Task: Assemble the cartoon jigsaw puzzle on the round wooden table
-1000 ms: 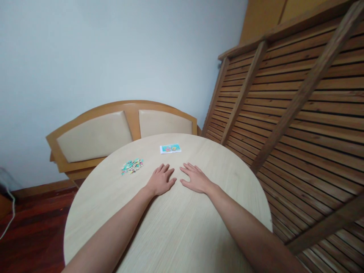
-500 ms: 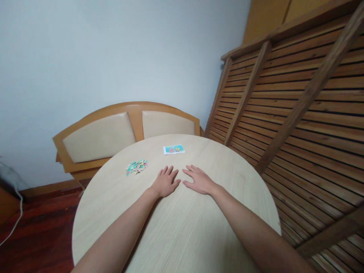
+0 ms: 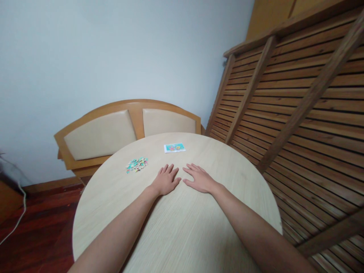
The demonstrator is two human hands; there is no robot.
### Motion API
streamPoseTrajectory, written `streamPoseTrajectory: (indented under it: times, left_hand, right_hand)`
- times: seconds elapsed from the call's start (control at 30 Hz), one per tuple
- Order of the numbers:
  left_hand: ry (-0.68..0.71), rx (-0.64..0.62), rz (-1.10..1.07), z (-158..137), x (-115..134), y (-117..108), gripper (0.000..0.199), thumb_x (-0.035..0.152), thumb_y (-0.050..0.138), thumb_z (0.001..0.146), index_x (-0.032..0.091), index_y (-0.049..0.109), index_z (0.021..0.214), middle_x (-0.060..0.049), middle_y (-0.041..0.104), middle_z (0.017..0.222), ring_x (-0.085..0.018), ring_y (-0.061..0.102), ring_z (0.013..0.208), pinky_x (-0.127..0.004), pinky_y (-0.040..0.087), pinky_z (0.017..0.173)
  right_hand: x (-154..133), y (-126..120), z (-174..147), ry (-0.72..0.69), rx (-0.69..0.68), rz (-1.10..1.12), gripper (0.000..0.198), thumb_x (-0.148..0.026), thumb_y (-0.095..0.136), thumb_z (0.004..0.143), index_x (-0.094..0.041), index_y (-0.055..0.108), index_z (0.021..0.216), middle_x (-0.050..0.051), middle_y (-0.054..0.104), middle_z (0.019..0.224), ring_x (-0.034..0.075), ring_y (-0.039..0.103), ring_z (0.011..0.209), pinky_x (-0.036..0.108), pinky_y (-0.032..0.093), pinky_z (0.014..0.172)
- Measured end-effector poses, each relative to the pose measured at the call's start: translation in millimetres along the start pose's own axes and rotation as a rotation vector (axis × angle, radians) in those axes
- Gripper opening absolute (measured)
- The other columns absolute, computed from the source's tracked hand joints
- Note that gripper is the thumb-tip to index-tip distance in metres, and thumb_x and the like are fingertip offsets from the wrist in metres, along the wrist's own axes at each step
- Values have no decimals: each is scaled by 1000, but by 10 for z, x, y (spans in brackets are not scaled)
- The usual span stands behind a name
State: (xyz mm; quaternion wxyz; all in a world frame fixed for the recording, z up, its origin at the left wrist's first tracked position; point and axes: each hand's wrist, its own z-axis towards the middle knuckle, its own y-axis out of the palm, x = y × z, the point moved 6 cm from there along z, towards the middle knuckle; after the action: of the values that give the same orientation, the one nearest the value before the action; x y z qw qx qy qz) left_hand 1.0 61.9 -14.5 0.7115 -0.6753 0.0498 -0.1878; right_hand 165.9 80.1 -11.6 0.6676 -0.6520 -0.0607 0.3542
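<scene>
My left hand point(image 3: 166, 180) lies palm down on the round pale wooden table point(image 3: 170, 235), fingers spread, holding nothing. My right hand point(image 3: 199, 179) rests flat beside it, also open, with a small gap between the two thumbs. To the left of my left hand is a loose pile of small jigsaw puzzle pieces point(image 3: 137, 165), mostly turquoise and white with bits of yellow and pink. Beyond both hands lies a small picture card point(image 3: 174, 148) with a turquoise cartoon print and a white edge. Neither hand touches the pieces or the card.
A wooden headboard point(image 3: 139, 117) with cream padded panels stands behind the table against a pale wall. On the right leans a large slatted wooden frame point(image 3: 290, 113), close to the table's edge. A white cable point(image 3: 24, 206) hangs at the far left above the dark red floor.
The view has shifted very slightly. Both hands stay flat in the same place on the table, and the puzzle pieces and card have not moved.
</scene>
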Motion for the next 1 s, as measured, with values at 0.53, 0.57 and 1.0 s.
streamPoseTrajectory:
  times: [0.53,0.57,1.0]
  left_hand:
    - [30,26,7,12,-10,-80,62,59,40,95,24,48,146,-9,38,159,-34,29,148,-51,25,119]
    - [31,46,14,22,-42,-130,62,60,42,94,24,51,144,-8,41,157,-34,32,147,-50,26,119]
    - [-696,306,41,-230,-1597,-521,80,76,39,85,29,44,150,-13,34,159,-48,31,141,-62,30,109]
  right_hand:
    - [-26,-12,-31,-10,-11,-10,72,-63,52,90,-25,44,151,10,30,162,33,22,151,54,15,122]
    - [-18,-7,-29,-8,-12,-8,73,-62,52,89,-25,44,151,10,30,163,33,22,151,54,15,122]
    - [-14,-16,-36,-1,-27,-18,75,-65,50,89,-23,43,152,11,29,163,32,21,152,51,15,123]
